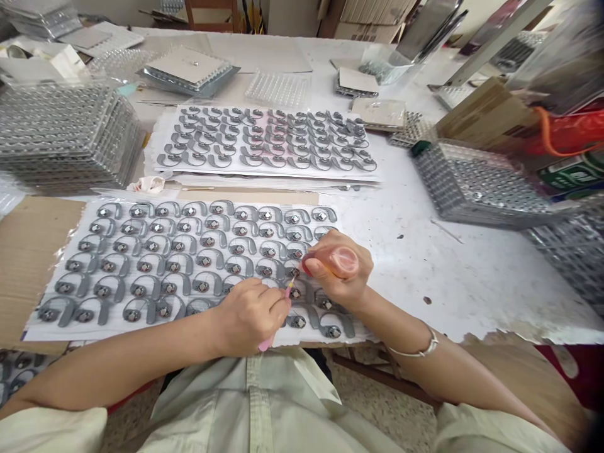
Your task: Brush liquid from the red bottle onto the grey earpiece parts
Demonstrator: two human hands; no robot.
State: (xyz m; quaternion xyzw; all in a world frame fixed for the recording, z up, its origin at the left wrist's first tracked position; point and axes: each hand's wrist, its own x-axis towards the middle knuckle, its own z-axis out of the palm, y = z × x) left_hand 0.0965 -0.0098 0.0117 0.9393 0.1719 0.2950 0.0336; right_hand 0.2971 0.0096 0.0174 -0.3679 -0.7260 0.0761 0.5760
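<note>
A white sheet (61, 324) in front of me carries rows of several grey ear-hook parts (198, 245). My left hand (248, 318) is closed around a thin pink tool (278, 314), whose tip rests among the parts near the sheet's lower right. My right hand (342, 267) is wrapped round a small orange-pink bottle (343, 261), held just right of the tool's tip, above the same parts.
A second sheet of grey parts (267, 141) lies farther back. Stacks of clear blister trays stand at the left (66, 135) and at the right (476, 182). Brown cardboard (23, 251) lies under the near sheet. The table's worn front edge (495, 336) is at right.
</note>
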